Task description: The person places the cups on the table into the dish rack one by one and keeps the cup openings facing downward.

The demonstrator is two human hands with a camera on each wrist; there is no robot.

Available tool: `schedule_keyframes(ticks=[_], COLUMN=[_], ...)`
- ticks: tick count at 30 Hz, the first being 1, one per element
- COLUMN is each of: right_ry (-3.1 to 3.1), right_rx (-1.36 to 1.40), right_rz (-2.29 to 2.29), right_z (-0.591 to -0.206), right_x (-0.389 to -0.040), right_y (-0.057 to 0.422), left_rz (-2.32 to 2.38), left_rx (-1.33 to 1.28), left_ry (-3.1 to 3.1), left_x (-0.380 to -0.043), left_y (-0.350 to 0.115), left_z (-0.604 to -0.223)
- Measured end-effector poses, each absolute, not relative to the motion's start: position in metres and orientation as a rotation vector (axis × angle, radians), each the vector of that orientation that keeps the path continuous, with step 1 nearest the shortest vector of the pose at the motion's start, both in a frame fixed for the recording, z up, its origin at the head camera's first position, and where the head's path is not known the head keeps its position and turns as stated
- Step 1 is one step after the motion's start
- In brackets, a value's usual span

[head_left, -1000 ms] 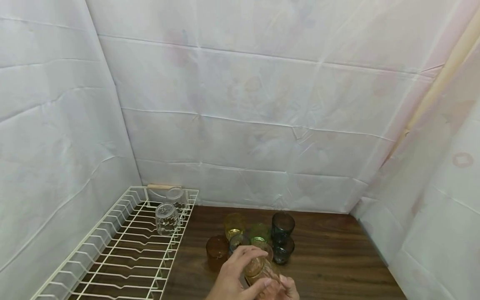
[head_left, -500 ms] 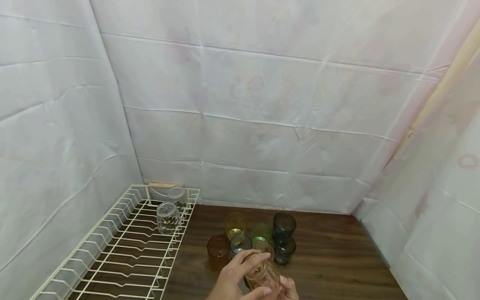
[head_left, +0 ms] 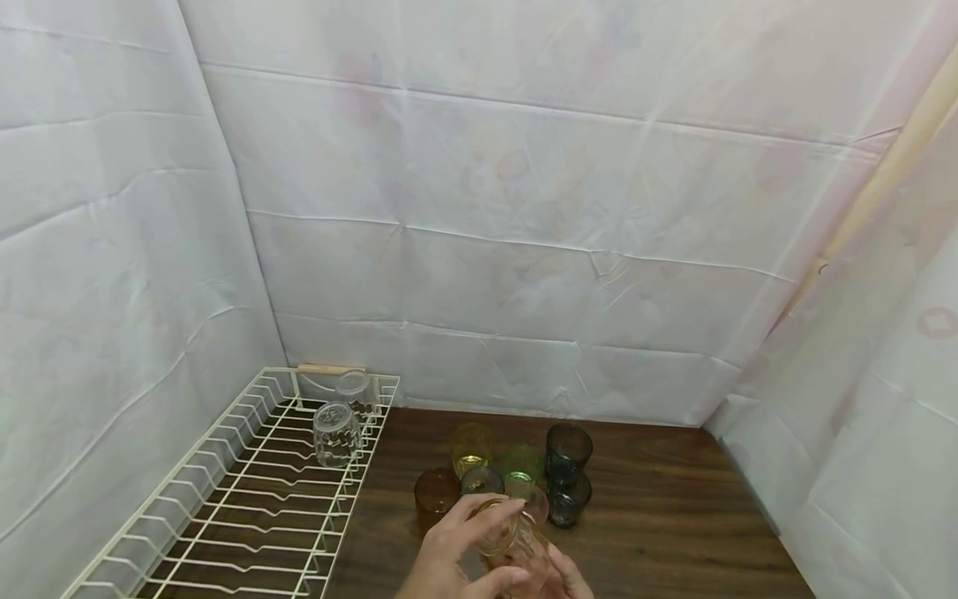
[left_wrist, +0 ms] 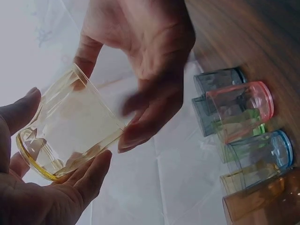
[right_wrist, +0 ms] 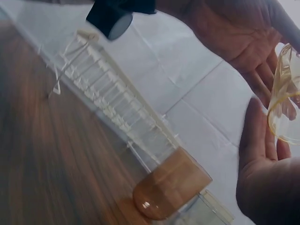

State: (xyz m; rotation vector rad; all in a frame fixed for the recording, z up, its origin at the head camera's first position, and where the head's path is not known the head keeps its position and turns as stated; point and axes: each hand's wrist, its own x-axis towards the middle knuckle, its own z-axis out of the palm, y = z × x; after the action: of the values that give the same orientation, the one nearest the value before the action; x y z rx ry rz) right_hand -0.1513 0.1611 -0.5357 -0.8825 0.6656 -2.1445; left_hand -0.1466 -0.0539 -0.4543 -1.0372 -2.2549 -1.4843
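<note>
Both hands hold one pale yellow glass (head_left: 515, 545), which is tilted in the air over the near side of the table. My left hand (head_left: 447, 553) grips it around the base end, thumb on one side and fingers on the other. At the rim end my right hand (head_left: 566, 574) holds the glass between spread fingers and thumb. In the left wrist view the see-through glass (left_wrist: 82, 126) looks hollow, with nothing in it. Just beyond the hands stand an amber glass (head_left: 436, 497), a blue glass (head_left: 481, 478) and a pink glass (head_left: 536, 504), partly hidden.
A yellow glass (head_left: 471, 448), a green glass (head_left: 521, 462) and two dark grey glasses (head_left: 569, 451) stand close together on the wooden table (head_left: 674, 507). On the left, a white wire rack (head_left: 254, 499) bears two upturned clear glasses (head_left: 336, 437). White sheets (head_left: 486, 208) surround the table.
The glass has turned a little between the hands, and its base end has shifted slightly left. My left hand has moved slightly left too; the rack and standing glasses stay put.
</note>
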Motion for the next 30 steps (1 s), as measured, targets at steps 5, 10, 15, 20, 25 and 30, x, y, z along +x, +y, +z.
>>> schedule_keyframes(ticks=[5, 10, 15, 20, 25, 30], right_ry=[0.748, 1.361, 2.422, 2.839, 2.56, 2.361], right_rx=[-1.026, -1.024, -0.449, -0.165, -0.449, -0.503], right_rz=[-2.243, -2.567, -2.664, -2.583, -2.902, -3.049], right_z=[-0.54, -0.542, -0.542, -0.543, -0.545, -0.542], right_x=[-0.156, -0.154, -0.148, -0.154, -0.163, -0.162], right_y=[0.156, 0.15, 0.138, 0.137, 0.144, 0.149], left_rz=[-1.42, -1.379, -1.27, -1.025, -0.829, -0.772], left_rx=[-0.998, -0.96, -0.911, -0.807, -0.672, -0.518], left_ry=[-2.281, -2.383, -2.421, -2.29, -2.226, -2.232], left_x=[-0.146, -0.147, -0.15, -0.155, -0.159, -0.164], left_y=[-0.063, -0.08, -0.098, -0.117, -0.143, -0.18], left_z=[-0.451, -0.441, -0.434, -0.436, -0.435, -0.431])
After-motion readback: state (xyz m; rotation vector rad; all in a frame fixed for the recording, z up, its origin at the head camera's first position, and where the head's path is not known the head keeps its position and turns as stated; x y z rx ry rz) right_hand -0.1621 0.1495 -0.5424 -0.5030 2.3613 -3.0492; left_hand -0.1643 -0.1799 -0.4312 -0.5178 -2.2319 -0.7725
